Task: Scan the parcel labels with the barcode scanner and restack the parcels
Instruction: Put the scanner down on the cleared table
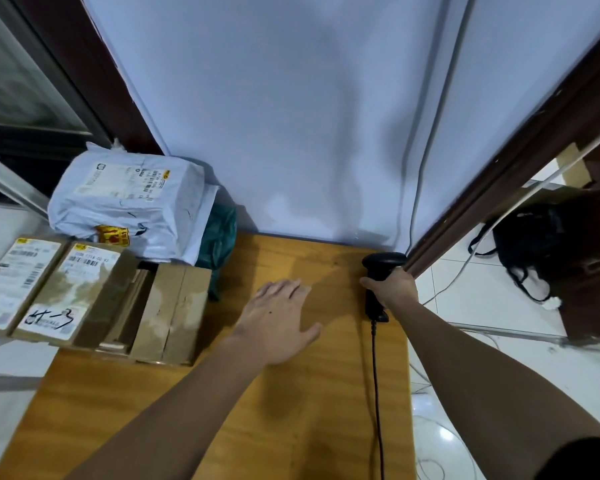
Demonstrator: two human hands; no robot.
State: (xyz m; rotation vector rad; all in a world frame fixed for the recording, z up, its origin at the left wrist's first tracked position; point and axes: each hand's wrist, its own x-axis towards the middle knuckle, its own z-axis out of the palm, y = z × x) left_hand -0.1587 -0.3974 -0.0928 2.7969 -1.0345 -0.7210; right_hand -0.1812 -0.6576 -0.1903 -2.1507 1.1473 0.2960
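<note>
Parcels heaped left of a wooden table (222, 427), scanner gripped at its right edge.

Taking the table as landmark, left to right: two labelled boxes (42, 292) lie off its far-left corner, labels up, presumably for reading; a white mailer bag (129, 202) rests behind them, its label also up; a plain box (172, 313) sits on the corner; the left hand (278, 320) lies flat and released on the bare middle, likely bracing; the right hand (392, 287) grasps the scanner (378, 282) near the right edge, its cable (376, 393) trailing toward the viewer.
</note>
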